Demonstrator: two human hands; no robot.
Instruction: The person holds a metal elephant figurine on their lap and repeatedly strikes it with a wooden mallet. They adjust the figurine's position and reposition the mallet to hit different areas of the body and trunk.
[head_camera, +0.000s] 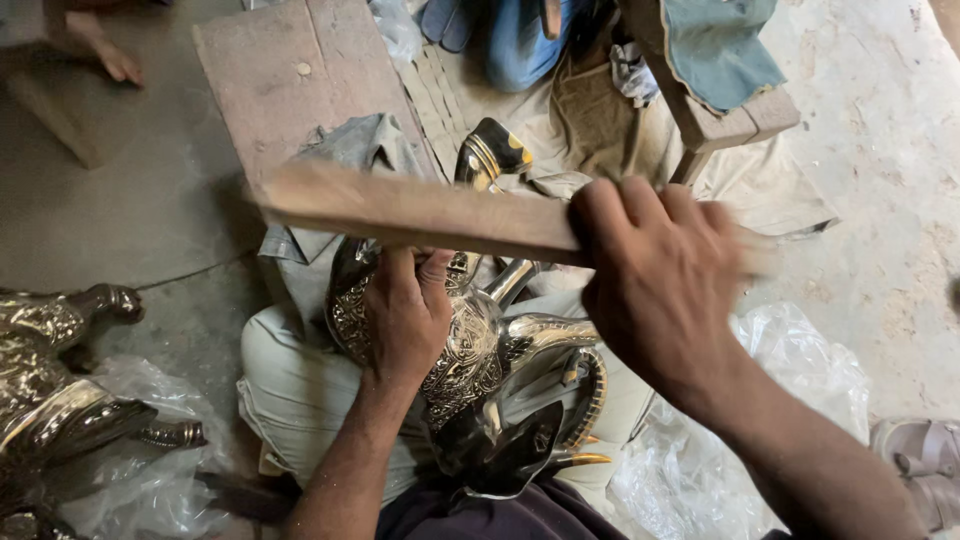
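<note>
My right hand (660, 280) grips a flat wooden stick (420, 212), held level and motion-blurred across the middle of the view. Under the stick, my left hand (405, 310) is shut on the back of a shiny engraved metal elephant figure (480, 350) that lies across my lap. Its curved trunk and tusks (585, 400) point toward me on the right. A dark and gold metal part (492, 152) sticks up beyond the stick. Pale cloth covers my knees under the figure.
A second metal animal figure (50, 370) lies on clear plastic at the left. A wooden plank (300, 80) leans ahead, with a wooden stool (730, 120) at upper right. Crumpled plastic (790, 400) lies on the right. Another person's foot (105, 55) shows at top left.
</note>
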